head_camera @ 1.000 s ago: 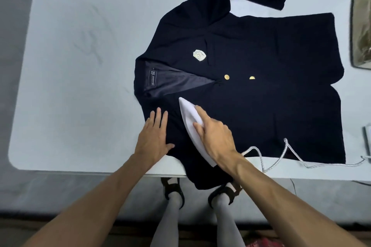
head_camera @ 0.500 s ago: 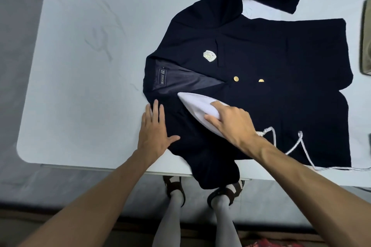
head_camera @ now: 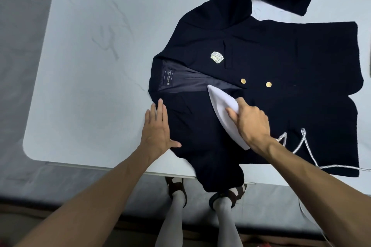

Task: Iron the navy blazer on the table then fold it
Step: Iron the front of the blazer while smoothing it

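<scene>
The navy blazer [head_camera: 281, 66] lies face up across the right half of the white table [head_camera: 96, 78], collar to the left, with a crest badge and two gold buttons showing. One sleeve hangs over the near edge; the other is folded at the far side. My right hand [head_camera: 251, 122] grips a white iron [head_camera: 222, 106] that sits on the near front panel, its tip by the open lapel and lining. My left hand [head_camera: 158, 128] presses flat on the blazer's near shoulder, fingers straight.
The iron's braided white cord [head_camera: 301, 146] trails right across the blazer hem and off the table's near right side. Grey floor surrounds the table. My feet [head_camera: 200, 192] stand at the near edge beneath the hanging sleeve.
The iron has slid away from the near edge toward the lapel opening and buttons. My left hand stays flat on the shoulder. The cord has bunched closer behind the iron.
</scene>
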